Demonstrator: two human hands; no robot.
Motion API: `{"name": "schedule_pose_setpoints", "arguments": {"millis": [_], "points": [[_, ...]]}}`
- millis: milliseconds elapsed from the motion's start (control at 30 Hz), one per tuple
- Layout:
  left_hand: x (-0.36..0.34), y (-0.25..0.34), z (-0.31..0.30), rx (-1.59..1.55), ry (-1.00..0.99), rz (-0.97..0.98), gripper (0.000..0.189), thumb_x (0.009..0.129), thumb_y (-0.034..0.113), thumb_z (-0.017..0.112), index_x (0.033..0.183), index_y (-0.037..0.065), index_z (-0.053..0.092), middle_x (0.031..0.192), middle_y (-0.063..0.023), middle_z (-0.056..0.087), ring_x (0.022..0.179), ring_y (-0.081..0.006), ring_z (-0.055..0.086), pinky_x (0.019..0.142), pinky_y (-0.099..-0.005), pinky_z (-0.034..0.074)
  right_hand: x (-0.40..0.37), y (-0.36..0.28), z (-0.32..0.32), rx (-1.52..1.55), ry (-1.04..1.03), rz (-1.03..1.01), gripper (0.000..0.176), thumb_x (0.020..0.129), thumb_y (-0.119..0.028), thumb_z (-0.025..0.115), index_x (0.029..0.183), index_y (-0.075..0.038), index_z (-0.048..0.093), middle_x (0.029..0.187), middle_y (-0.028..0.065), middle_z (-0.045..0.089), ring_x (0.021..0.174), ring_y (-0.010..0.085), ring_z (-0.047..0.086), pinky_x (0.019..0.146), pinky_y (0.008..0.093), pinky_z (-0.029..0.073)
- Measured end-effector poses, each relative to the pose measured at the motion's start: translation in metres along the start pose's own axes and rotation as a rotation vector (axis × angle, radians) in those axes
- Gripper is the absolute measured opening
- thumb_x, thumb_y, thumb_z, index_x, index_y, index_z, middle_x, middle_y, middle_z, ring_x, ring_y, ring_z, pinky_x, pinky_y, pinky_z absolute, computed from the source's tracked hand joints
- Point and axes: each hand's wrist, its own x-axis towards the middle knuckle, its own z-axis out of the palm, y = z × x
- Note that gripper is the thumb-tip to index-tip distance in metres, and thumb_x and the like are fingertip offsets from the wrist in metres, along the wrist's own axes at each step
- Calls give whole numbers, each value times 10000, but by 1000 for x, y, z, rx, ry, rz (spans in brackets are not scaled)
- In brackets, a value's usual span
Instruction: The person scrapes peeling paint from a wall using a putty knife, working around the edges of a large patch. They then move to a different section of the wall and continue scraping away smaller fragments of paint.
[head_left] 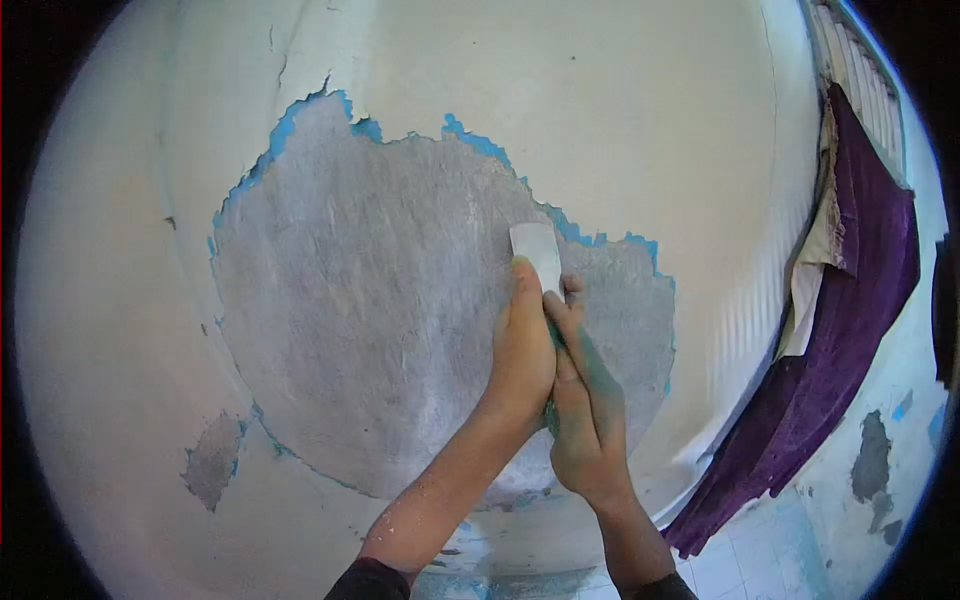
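Observation:
Both hands are on a scraper with a pale, flat blade; its blade tip points up at the bare grey patch of the wall. My left hand is closed on it, thumb extended up along the blade. My right hand wraps the handle from the right side, its fingers dusty with greenish-grey powder. Most of the handle is hidden between my palms. Close to the blade's upper right runs a ragged edge of blue paint under the cream coat.
Cream-painted wall surrounds the grey patch, with a smaller chipped spot at lower left. A purple cloth hangs at right below a slatted opening. Pale floor tiles show at the bottom.

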Motion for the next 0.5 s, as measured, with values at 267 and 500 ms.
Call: {"name": "schedule_pose_setpoints", "arguments": {"millis": [267, 500], "points": [[1, -1, 13, -37, 86, 34, 583, 1025, 532, 283, 1101, 41, 590, 904, -39, 548, 824, -119, 510, 762, -268, 442, 4, 5, -13, 96, -64, -49, 489, 1007, -157, 307, 1454, 40, 332, 1365, 321, 460, 1235, 336, 513, 1009, 375, 388], [-3, -7, 19, 69, 126, 91, 543, 1024, 484, 320, 1102, 30, 609, 893, -46, 535, 779, -106, 493, 724, -256, 440, 4, 0, -23, 201, -132, 29, 506, 995, -155, 304, 1433, 98, 329, 1473, 256, 375, 1401, 306, 318, 1150, 380, 209]]}}
